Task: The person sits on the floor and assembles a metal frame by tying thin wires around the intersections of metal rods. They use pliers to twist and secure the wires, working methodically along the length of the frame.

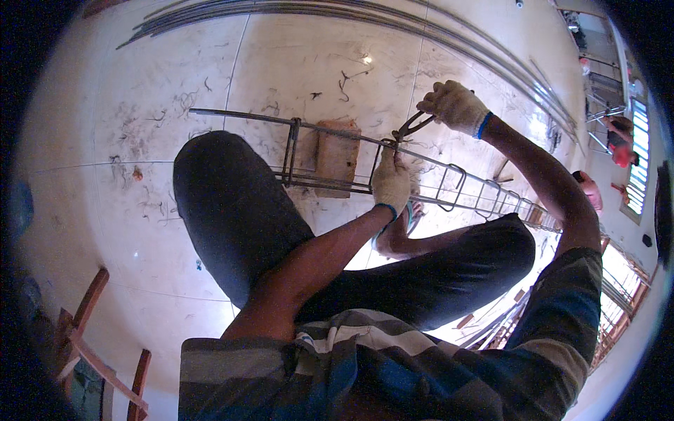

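At my far left, reddish-brown wooden pieces [90,302] stand on the pale tiled floor [126,245]. Further right comes my bent left knee [217,175] in dark trousers, with short dark wire scraps [207,84] scattered beyond it. Past those, a bundle of long steel rods [281,8] curves along the floor's far side. The steel cage [239,115] starts just past my knee and runs rightward across in front of me, its long bars joined by rectangular stirrups [290,151]. A reddish-brown block [337,156] sits under it, left of my hands. My gloved left hand [392,184] is closed on the cage at a stirrup, fingertips partly hidden. Just above it, the head of the pincers [414,128] meets the upper bar at that stirrup. My gloved right hand [455,107] is wrapped firmly round their handles, raised to the right. Near the right rim are a person in red [621,151] and another person [590,189].
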The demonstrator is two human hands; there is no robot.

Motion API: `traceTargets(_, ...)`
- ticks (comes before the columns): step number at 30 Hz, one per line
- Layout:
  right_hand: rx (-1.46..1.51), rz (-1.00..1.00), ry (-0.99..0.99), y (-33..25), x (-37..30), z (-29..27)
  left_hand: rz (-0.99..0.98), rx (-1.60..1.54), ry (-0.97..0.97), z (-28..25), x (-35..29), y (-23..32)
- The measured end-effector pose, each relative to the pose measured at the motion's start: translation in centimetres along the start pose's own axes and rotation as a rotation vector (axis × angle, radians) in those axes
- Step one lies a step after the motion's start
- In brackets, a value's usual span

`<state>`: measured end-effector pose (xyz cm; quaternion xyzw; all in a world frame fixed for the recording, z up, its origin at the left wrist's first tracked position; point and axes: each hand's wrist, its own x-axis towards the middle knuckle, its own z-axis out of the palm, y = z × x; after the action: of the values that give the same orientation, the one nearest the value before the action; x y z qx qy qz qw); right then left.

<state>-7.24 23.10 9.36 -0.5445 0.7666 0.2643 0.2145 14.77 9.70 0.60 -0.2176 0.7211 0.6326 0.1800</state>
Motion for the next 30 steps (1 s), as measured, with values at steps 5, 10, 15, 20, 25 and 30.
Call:
traceTargets(5, 0.072, -0.039, 0.005, -0.2, -0.1, 1.0, 0.009, -0.096, 0.048, 0.5, 0.0, -1.4)
traceTargets(10, 0.254, -0.048, 0.195, 0.4, -0.1, 3.0, -0.011, -0.178, 0.028, 0.6, 0.2, -2.2)
traceTargets(15, 0.195, -0.056, 0.330, -0.2, -0.1, 4.0, 0.005, -0.478, 0.021, 0.5, 0.0, -3.1)
traceTargets(20, 0.200, -0.064, 0.356, 0.3, 0.6, 5.5, -0.017, -0.370, 0.085, 0.3, -0.1, -0.9)
traceTargets(25, 0.251, -0.140, 0.346, 1.0, 1.6, 5.2, 0.102, -0.030, 0.234, 0.5, -0.4, -0.4)
traceTargets(30, 0.426, -0.088, 0.199, 1.0, 2.5, 6.2, 0.139, 0.102, 0.308, 0.8, -0.3, -1.0)
